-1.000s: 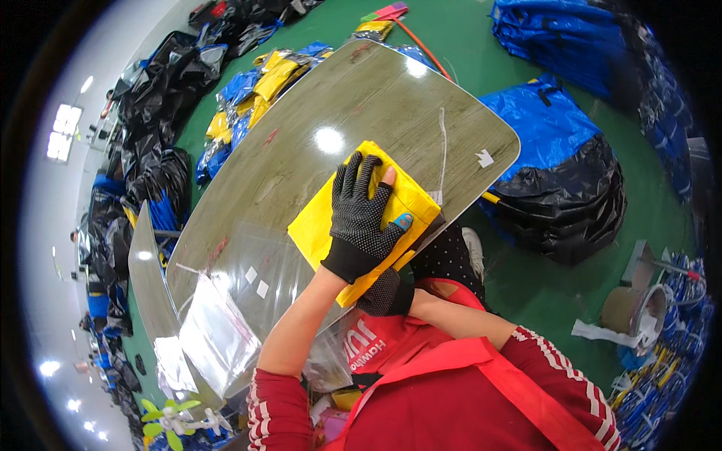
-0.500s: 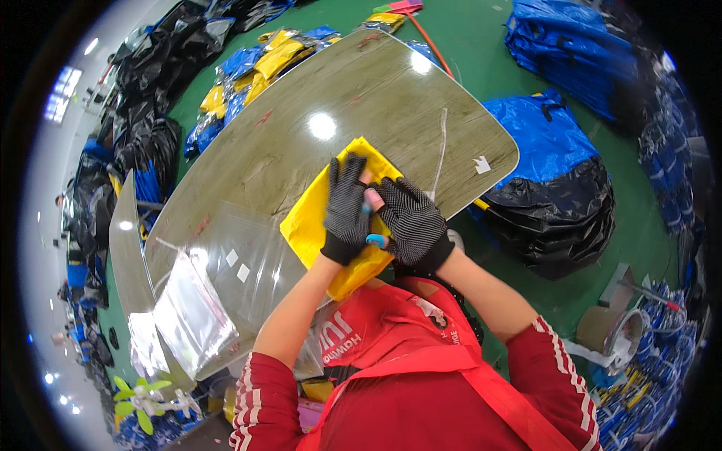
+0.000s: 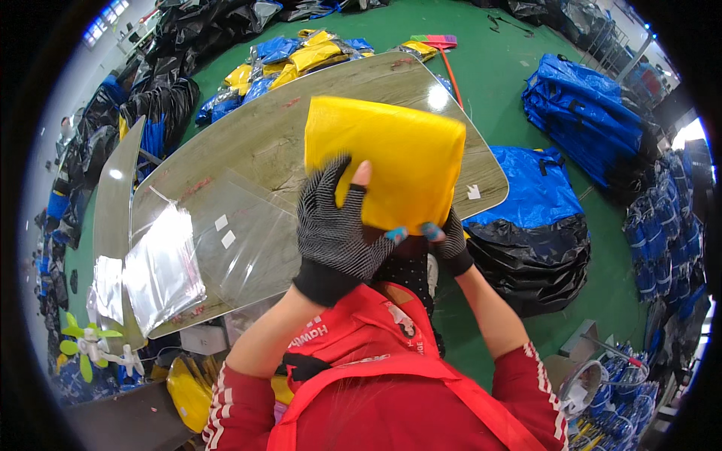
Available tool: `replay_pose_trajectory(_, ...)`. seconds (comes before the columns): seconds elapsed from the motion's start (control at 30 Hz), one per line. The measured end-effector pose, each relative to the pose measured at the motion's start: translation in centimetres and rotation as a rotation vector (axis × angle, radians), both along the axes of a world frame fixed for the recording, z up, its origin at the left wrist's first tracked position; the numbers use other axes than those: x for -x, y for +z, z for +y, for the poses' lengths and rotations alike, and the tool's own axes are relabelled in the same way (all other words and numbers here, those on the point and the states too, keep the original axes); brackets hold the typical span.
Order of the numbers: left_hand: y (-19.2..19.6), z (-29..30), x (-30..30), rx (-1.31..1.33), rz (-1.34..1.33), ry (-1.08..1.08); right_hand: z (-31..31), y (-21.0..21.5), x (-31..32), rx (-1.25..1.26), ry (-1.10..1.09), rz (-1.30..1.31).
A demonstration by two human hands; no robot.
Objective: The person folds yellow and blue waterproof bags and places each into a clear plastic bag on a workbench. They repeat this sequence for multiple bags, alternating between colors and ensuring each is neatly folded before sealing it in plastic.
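While left hand (image 3: pixel 331 233) and right hand (image 3: pixel 453 244) grip its near corners, one folded yellow sheet (image 3: pixel 387 154), raised over wood-grain tabletop (image 3: pixel 244 146); layers might fall open should either hold slacken

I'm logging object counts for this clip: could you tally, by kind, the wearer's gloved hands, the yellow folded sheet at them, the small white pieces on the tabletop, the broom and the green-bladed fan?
Gloved hands: 2 (left hand, right hand)
Yellow folded sheet: 1
Small white pieces: 3
Broom: 1
Green-bladed fan: 1
Total: 8
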State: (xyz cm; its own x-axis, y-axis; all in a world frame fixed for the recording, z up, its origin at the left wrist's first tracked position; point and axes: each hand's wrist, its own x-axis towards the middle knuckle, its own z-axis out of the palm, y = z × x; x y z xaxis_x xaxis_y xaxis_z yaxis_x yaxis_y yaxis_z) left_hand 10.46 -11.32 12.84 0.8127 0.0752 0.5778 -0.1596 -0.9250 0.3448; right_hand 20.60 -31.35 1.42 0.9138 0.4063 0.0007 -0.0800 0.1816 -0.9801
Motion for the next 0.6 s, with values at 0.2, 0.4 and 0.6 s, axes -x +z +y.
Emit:
replay_pose_trajectory(0.2, -6.3, -2.2, -0.7, -0.172, 0.389, -0.36, -3.3, -2.5, 6.7, -0.368, 0.149, 0.599)
replay_pose_trajectory(0.4, -11.7, -5.4, 2.7, -0.306, 0.118, -0.203, -3.6, -4.8, 6.3, 0.288, 0.129, 0.113)
replay_pose_trajectory(0.6, -9.8, -0.6, -0.2, 0.014, 0.106, -0.284, -4.4, -4.6, 5.1, 0.186, 0.079, 0.415)
